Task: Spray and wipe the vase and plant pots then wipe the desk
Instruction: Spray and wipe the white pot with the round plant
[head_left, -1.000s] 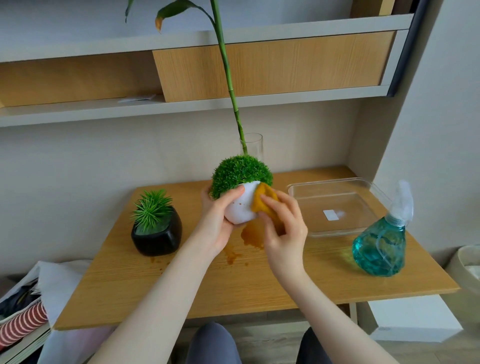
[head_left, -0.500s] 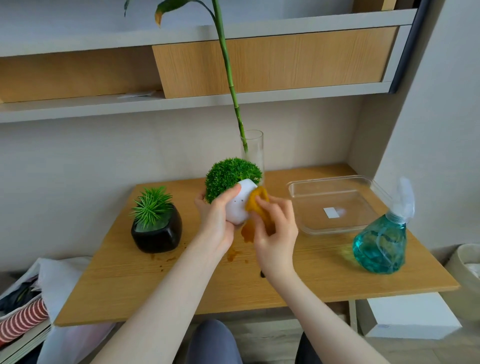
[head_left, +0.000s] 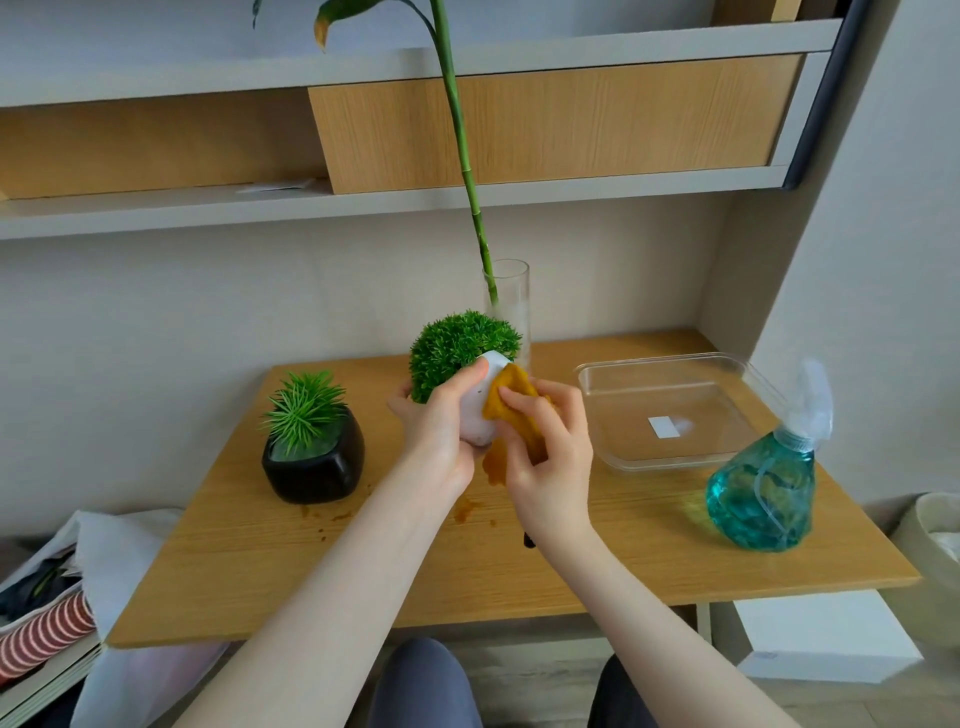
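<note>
The white pot (head_left: 480, 415), tilted and topped with a round green plant, is held above the desk (head_left: 332, 566) by the left hand (head_left: 441, 431), fingers curled round it, while an orange cloth (head_left: 511, 410) is pinched against its side by the right hand (head_left: 545, 457). The black pot (head_left: 314, 462) is seen to the left, the spray bottle (head_left: 763, 493) to the right, both standing on the desk. Farther back, a clear tray (head_left: 670, 410) and the glass vase (head_left: 506, 306) with a tall green stem are noted.

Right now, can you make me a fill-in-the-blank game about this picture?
1. The left hand holds a pot that is ____ in colour.
2. The right hand wipes it with a ____ cloth.
3. The spray bottle stands on the desk beside a clear ____.

Missing words: white; yellow; tray
</note>
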